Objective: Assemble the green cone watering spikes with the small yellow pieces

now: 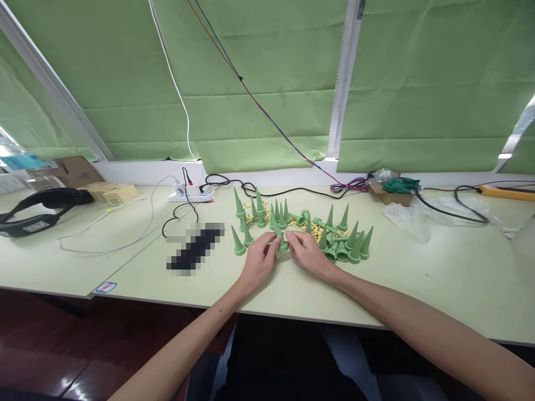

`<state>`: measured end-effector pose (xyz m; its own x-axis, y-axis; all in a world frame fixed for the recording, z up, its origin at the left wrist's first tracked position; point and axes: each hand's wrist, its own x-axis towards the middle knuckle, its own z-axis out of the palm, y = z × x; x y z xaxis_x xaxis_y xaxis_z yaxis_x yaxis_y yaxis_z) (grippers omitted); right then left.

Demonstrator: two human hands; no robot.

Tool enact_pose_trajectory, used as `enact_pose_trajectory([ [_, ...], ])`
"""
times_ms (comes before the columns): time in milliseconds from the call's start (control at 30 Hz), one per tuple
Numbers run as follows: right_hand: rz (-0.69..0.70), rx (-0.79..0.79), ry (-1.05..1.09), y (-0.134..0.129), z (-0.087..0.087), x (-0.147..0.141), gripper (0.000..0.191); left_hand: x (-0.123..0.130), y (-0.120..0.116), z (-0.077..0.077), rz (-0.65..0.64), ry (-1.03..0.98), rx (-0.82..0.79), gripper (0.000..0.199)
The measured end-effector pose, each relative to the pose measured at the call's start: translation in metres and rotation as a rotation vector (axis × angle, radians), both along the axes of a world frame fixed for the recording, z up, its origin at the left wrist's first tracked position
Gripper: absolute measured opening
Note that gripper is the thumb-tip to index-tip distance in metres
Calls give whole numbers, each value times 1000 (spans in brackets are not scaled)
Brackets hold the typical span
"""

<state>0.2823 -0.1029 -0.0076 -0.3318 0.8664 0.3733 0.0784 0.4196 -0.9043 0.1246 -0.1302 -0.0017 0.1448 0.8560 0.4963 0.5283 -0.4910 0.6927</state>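
Note:
My left hand (259,257) is closed with thumb and fingertips round a green plastic cone (283,245), which stands close to the table top with its point up. My right hand (308,253) is pinched shut right beside that cone's lower part; whatever sits between its fingertips is too small and covered to name. Behind and right of my right hand lies a heap of small yellow plastic pieces (320,234). More green cones (355,250) stand or lie on their sides around the heap, some showing hollow ends. Several others (238,243) stand upright to the left, a few with yellow pieces near them.
On the pale table (142,301) a pixelated dark object (195,249) lies left of my hands. Further left are a power strip (192,195), cables, small yellow boxes (121,194) and a black headset (42,211). A cardboard box (388,195) and clear plastic bags (407,220) sit back right.

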Motion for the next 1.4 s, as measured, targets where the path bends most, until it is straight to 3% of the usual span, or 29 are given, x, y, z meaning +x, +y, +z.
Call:
enact_pose_trajectory([
  [433, -31, 191, -158, 1, -2, 2, 44, 0, -3, 1, -34, -108, -136, 37],
  [867, 38, 302, -300, -2, 1, 8, 34, -3, -1, 2, -50, -168, -225, 38],
  [1133, 82, 325, -337, 0, 2, 11, 33, -1, -3, 4, -54, -197, -259, 40],
  [1400, -3, 295, -287, -2, 1, 4, 35, -1, -3, 1, -26, -147, -181, 35],
])
